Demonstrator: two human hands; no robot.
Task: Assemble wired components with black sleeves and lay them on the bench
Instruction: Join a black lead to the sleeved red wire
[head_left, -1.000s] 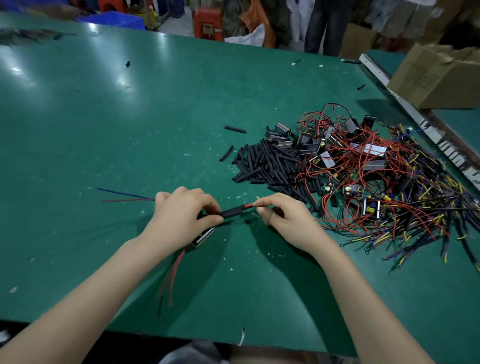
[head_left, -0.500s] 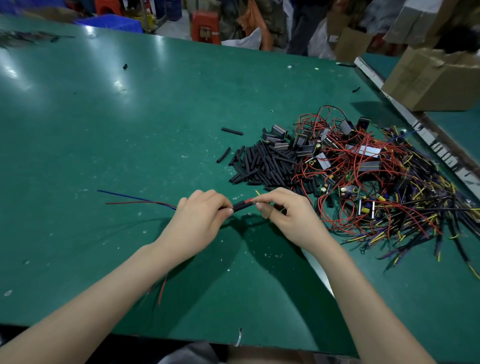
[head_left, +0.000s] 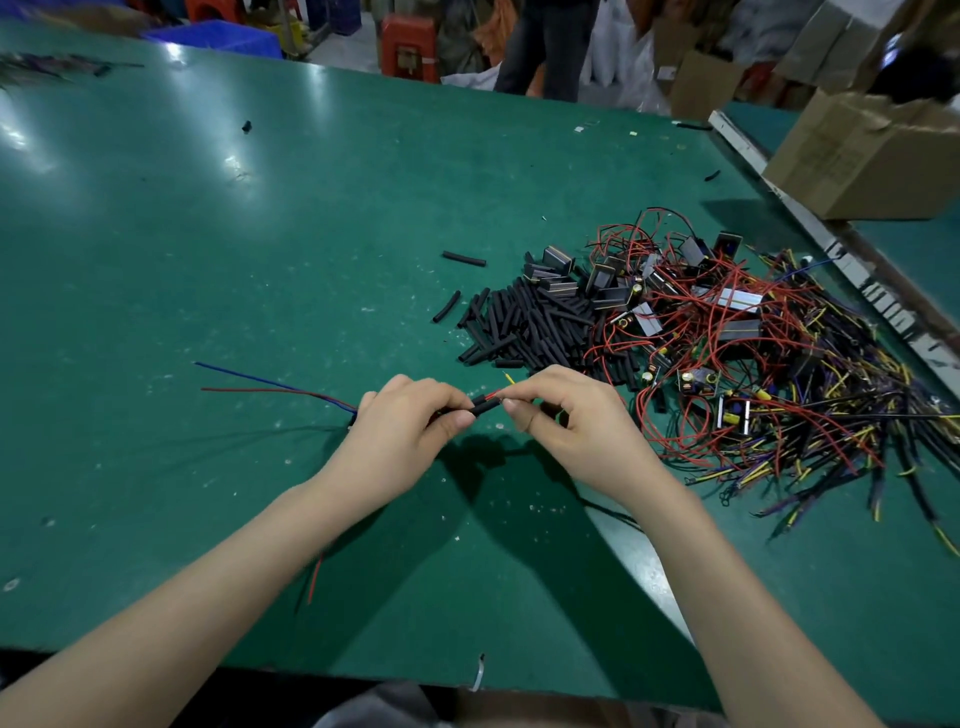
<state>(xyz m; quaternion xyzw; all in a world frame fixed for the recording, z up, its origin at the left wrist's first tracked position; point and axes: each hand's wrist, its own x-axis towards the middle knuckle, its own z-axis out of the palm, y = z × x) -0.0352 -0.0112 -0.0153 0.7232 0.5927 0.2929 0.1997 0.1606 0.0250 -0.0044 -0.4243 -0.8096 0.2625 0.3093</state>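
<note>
A wide green counter (head_left: 208, 234) is filling the head view, its surface catching overhead glare. On its right half a tangle of wired components (head_left: 753, 364) in red, yellow and black is lying in a loose heap, and a pile of black sleeves (head_left: 524, 327) is touching that heap's left edge, with two stray sleeves lying just beside it. A brown cardboard box (head_left: 872, 156) is sitting beyond the counter's far right rim, near a white rail.

Near the middle of the counter, a person's left hand (head_left: 400, 441) is curling its grip around one black sleeve (head_left: 480, 405), thumb and fingers pinching it. The right hand (head_left: 576, 426) is closing its grip on the red wire (head_left: 496, 393) and yellow wire tip (head_left: 508, 378) emerging from the sleeve's right end. A blue lead and a red lead (head_left: 260, 387) are trailing left from under the left hand, lying on the counter.
</note>
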